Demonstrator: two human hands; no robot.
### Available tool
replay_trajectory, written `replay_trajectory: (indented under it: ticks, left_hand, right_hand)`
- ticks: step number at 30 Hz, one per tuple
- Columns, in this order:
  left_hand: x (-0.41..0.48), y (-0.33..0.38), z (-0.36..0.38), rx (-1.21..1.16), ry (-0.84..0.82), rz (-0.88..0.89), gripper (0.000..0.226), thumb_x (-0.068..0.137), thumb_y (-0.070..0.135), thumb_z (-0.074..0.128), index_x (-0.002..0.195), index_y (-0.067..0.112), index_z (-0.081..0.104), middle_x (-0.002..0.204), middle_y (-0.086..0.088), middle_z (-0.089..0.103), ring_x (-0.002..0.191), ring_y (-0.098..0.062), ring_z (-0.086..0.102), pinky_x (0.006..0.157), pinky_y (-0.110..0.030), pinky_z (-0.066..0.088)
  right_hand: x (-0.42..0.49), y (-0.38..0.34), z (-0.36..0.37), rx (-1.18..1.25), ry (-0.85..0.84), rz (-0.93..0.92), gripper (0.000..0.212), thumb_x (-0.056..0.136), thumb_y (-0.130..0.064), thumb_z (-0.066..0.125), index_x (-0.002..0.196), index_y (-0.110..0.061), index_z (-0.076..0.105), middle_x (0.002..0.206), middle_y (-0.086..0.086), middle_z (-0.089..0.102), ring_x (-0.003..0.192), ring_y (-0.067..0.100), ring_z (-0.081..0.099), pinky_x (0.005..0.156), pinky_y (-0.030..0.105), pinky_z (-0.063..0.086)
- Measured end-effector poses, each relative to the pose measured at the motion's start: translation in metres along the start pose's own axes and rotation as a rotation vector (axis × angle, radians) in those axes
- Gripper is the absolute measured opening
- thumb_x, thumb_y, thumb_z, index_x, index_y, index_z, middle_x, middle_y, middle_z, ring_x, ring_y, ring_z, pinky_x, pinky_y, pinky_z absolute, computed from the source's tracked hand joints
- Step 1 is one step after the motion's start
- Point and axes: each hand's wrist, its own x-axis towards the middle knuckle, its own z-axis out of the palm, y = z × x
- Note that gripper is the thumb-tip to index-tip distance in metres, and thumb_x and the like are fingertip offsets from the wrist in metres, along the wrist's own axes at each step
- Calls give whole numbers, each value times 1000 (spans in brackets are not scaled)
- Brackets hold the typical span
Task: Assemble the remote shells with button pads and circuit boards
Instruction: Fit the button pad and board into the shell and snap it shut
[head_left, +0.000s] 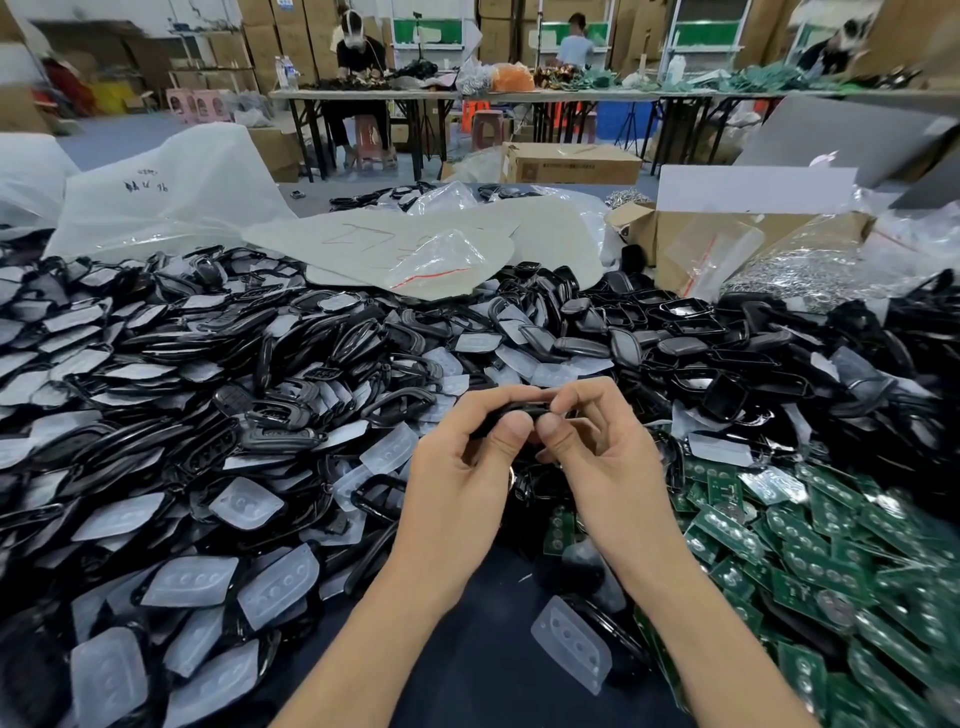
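Both hands meet above the middle of the table, the left hand (467, 457) and the right hand (602, 447) each pinching an end of one small black plastic remote shell (519, 411) between thumb and curled fingers. To the left spreads a heap of black shells and translucent white rubber button pads (187, 579). To the right lie green circuit boards (810, 561), and one loose button pad (571, 644) lies on the dark tabletop (467, 675) between the forearms.

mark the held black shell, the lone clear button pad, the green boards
black plastic remote shell (522, 410), head view, upper edge
clear silicone button pad (571, 644), head view, centre
green circuit board pile (810, 561), head view, mid-pile
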Motion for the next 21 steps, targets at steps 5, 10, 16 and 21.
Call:
replay_trajectory:
  ticks: [5,10,16,21]
  left_hand:
    - [-1,-1,0,-13,29,6,19,101,19,58,110,23,73,106,7,76,101,-15,72,86,-20,54]
    - [-1,0,1,-22,30,13,19,101,18,57,110,20,73,105,7,77,98,-12,73,84,-17,53]
    - [-2,3,2,-17,-20,7,21,100,26,55,112,19,71,105,10,75,95,-4,70,82,-13,51]
    - [0,2,0,8,5,-18,22,98,29,57,108,20,73,101,8,76,91,-4,70,80,-14,52]
  right_hand:
    - [0,-2,2,53,0,3,19,92,-27,67,80,-40,59,97,-10,72,85,5,68,83,34,57]
    - [0,-1,3,64,-13,-3,32,97,-11,65,80,-37,60,94,-12,73,84,2,69,78,20,54]
    - [-2,-1,2,26,14,-19,16,97,-27,66,87,-37,59,89,-4,70,83,37,61,75,56,54]
    - [-3,0,4,3,10,-20,20,97,-22,66,86,-38,59,88,-9,71,78,21,64,72,43,57]
